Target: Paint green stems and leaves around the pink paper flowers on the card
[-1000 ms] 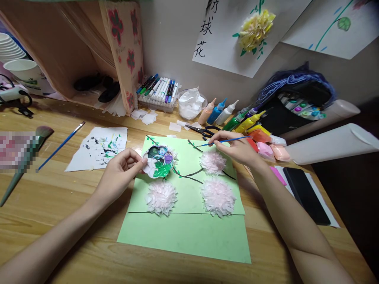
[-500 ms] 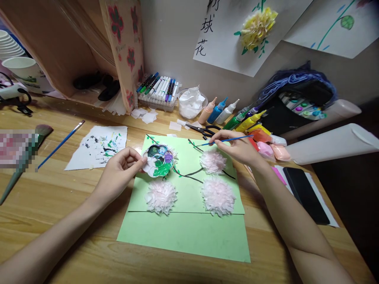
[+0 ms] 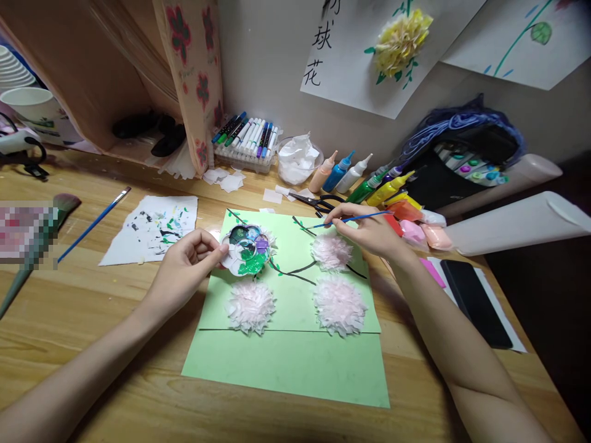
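Note:
My left hand (image 3: 196, 261) grips a flower-shaped paint palette (image 3: 234, 263) by its left edge, above the paper. Green, purple, blue and dark paint lie in its wells. In my right hand (image 3: 362, 229) is a thin blue paintbrush (image 3: 344, 219), its tip at a painted dark twig with small green leaves near the paper's top. The light green paper (image 3: 290, 307) bears dark painted branches and fluffy pale pink tissue flowers (image 3: 340, 304); one behind the palette is mostly hidden. A second green sheet (image 3: 286, 369) lies underneath, showing at the front.
Behind the paper are black scissors (image 3: 323, 202), paint bottles (image 3: 339, 172), a bowl of tissue (image 3: 300, 159) and markers (image 3: 247, 140). Left lie a paint-stained paper (image 3: 150, 231), another blue brush (image 3: 95, 223) and a large brush (image 3: 28, 264). A black phone (image 3: 475, 301) lies right.
The brush tip has shifted very slightly along the upper twig. The palette and my left hand stay nearly in place; the whole view has drifted a little.

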`<state>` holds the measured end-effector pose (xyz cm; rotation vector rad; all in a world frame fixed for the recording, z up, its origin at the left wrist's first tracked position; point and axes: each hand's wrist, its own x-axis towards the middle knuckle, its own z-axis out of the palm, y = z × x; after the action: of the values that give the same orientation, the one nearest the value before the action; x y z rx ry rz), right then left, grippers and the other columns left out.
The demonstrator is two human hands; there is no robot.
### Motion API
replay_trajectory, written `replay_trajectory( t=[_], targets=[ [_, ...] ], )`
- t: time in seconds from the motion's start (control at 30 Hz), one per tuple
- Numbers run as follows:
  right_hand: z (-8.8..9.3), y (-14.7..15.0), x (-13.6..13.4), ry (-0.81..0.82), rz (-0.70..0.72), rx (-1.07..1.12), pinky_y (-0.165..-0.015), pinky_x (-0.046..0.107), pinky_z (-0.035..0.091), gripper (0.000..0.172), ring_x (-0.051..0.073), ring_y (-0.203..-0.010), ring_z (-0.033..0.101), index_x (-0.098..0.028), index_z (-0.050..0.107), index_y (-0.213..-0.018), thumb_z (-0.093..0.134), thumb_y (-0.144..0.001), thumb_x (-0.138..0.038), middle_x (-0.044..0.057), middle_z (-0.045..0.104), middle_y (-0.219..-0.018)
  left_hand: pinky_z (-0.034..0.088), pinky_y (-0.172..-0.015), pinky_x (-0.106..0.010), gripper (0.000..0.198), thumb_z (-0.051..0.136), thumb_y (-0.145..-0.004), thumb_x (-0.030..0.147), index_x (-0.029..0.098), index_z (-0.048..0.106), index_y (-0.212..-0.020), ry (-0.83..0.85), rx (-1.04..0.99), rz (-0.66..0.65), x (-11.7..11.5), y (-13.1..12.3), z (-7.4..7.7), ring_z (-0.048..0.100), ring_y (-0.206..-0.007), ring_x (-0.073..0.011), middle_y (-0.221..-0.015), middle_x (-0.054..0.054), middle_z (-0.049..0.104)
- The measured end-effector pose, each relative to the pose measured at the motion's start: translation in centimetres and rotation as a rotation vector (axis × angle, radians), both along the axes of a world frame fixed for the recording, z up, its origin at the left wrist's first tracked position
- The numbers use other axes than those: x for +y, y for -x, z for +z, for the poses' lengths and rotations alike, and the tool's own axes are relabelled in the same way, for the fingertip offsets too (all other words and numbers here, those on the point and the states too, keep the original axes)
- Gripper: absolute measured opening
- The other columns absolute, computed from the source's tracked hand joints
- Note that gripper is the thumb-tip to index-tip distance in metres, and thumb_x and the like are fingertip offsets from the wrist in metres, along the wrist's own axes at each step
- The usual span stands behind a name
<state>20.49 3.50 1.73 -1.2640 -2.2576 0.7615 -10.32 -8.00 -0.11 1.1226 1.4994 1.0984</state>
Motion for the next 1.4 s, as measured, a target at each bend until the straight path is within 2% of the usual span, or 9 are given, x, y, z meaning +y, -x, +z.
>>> replay_trajectory(
  t=[0.27,0.5,1.03,1.2,1.4],
  targets=[
    [0.06,-0.04,0.06,-0.006,-0.008,0.006,-0.07,0.028,0.046,0.017,0.018,-0.081,0.063,-0.018,0.067,-0.083,0.051,-0.081,-0.022,0.004,0.071,-0.085,0.047,-0.059,-0.019,0.024,0.071,-0.075,0.036,0.019,0.055,-0.071,-0.004,0.015,-0.003,-0.11,-0.06,0.2,0.058,-0.063,-0.0099,-0.067,0.003,0.059],
    [0.39,-0.03,-0.04,0.003,-0.041,-0.01,-0.067,0.027,0.045,0.016,0.018,-0.079,0.063,-0.018,0.066,-0.081,0.051,-0.079,-0.022,0.004,0.071,-0.083,0.047,-0.059,-0.019,0.023,0.071,-0.076,0.036,0.019,0.055,-0.071,0.0,0.012,-0.002,-0.1,-0.14,0.35,0.058,-0.062,-0.0096,-0.066,0.003,0.059],
    [0.22,0.04,-0.05,0.011,-0.002,0.012,-0.069,0.028,0.046,0.017,0.018,-0.082,0.064,-0.018,0.067,-0.083,0.051,-0.081,-0.023,0.004,0.071,-0.085,0.046,-0.059,-0.019,0.022,0.07,-0.077,0.034,0.019,0.055,-0.072,-0.006,0.006,-0.003,-0.07,-0.17,0.31,0.057,-0.063,-0.0094,-0.066,0.003,0.058],
    [0.52,0.07,-0.11,0.015,-0.048,0.001,-0.066,0.027,0.045,0.016,0.018,-0.078,0.064,-0.018,0.066,-0.079,0.05,-0.078,-0.021,0.004,0.071,-0.081,0.046,-0.058,-0.019,0.022,0.071,-0.076,0.035,0.019,0.055,-0.071,-0.011,0.004,-0.001,-0.03,-0.13,0.36,0.057,-0.062,-0.0097,-0.066,0.002,0.059],
    [0.25,0.13,-0.04,0.035,-0.026,0.017,-0.067,0.027,0.045,0.018,0.018,-0.082,0.064,-0.017,0.067,-0.083,0.051,-0.082,-0.026,0.005,0.071,-0.086,0.046,-0.059,-0.018,0.023,0.071,-0.076,0.035,0.019,0.055,-0.071,-0.004,0.006,-0.006,-0.11,-0.08,0.3,0.058,-0.063,-0.0091,-0.066,0.003,0.059]
  ],
)
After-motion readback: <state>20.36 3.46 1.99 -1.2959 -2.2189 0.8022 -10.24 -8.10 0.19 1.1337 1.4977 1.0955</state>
